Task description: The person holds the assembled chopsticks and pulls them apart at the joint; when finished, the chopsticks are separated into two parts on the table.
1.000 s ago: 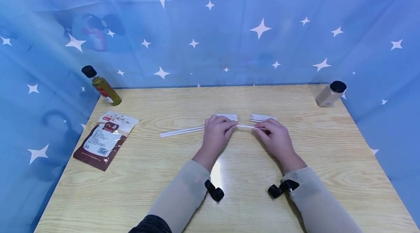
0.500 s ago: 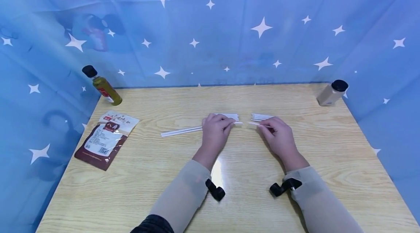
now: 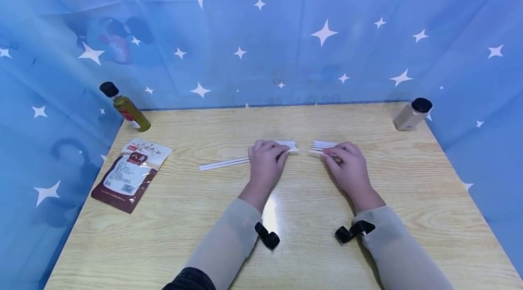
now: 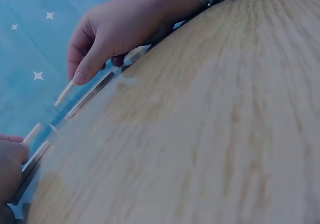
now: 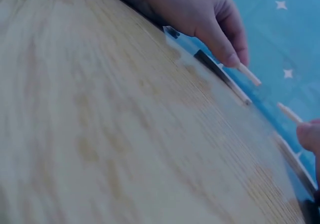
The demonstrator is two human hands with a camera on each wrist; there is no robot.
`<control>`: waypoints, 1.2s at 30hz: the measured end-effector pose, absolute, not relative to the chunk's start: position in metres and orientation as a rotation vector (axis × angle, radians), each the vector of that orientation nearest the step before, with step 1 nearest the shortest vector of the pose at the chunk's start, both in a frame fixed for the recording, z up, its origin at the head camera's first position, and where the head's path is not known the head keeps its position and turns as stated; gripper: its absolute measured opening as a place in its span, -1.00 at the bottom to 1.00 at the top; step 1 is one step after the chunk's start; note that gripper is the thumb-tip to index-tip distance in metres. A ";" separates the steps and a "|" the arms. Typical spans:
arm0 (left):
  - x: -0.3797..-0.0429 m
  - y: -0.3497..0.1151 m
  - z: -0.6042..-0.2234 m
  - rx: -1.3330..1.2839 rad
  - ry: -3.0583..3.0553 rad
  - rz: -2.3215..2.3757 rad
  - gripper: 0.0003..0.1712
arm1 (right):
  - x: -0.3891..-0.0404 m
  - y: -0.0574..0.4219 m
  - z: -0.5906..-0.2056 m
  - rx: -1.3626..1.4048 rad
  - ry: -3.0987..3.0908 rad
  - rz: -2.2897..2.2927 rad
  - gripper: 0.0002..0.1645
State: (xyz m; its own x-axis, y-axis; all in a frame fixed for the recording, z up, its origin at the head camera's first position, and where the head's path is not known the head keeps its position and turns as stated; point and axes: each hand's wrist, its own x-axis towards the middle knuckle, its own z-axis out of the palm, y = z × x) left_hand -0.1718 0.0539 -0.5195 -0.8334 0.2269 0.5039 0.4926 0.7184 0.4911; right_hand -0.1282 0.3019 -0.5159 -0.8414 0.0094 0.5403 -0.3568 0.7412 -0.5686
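My left hand [image 3: 264, 163] pinches a thin white stick piece [image 3: 294, 150] between thumb and fingers. Opposite it, my right hand [image 3: 348, 167] pinches another short white stick piece [image 3: 315, 152]; the two ends face each other across a small gap. Just behind the left hand lies a row of white sticks [image 3: 288, 143], partly hidden by it. A matching row of short sticks [image 3: 324, 144] lies behind the right hand. Two longer white sticks [image 3: 224, 164] stick out to the left from beneath the left hand. Both wrist views show the held pieces tilted over the table.
On the wooden table [image 3: 302, 244], a brown and white packet [image 3: 130, 174] lies at the left. An oil bottle [image 3: 130, 110] with a black cap stands at the back left, and a black-lidded jar [image 3: 411, 115] at the back right. A blue starry curtain [image 3: 278, 67] borders the table.
One stick spanned both hands a second ago; by half a second ago it was in two pieces, one in each hand. Both pieces have since moved slightly toward the rows behind.
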 end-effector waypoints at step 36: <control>-0.176 0.061 -0.520 -0.517 -2.598 -0.756 -0.93 | -0.138 0.307 -0.518 0.186 -2.455 0.880 -0.89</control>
State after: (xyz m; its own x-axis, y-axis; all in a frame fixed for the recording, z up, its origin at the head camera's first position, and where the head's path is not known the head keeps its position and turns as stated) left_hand -0.1763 0.0608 -0.5204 -0.8584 0.2377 0.4546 0.4446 0.7869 0.4280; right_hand -0.1379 0.3065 -0.5180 -0.8547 0.0451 0.5172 -0.2938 0.7793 -0.5535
